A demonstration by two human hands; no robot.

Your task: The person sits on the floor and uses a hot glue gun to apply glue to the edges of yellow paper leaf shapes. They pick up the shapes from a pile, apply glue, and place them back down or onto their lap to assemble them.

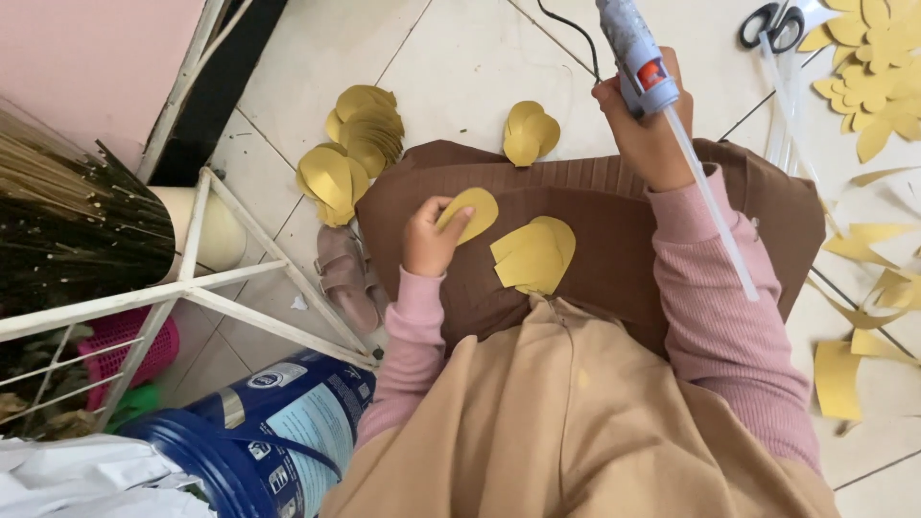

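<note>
My left hand [429,240] pinches a gold paper petal [472,211] over my brown skirt [576,206]. A small stack of gold petals [533,254] rests on the skirt just right of it. My right hand [645,129] grips a grey-blue hot glue gun [635,53], nozzle pointing away from me, with a clear glue stick [712,206] sticking out of its back toward my arm. The gun's black cord [568,29] runs across the floor tiles.
Piles of gold petals lie on the tiles: a pile [366,125], another [329,180], a third [531,132]. Scissors [772,24], gold flower shapes [878,77] and paper scraps [863,288] at right. A blue bucket [254,432], white metal rack [192,283], sandal [345,273] at left.
</note>
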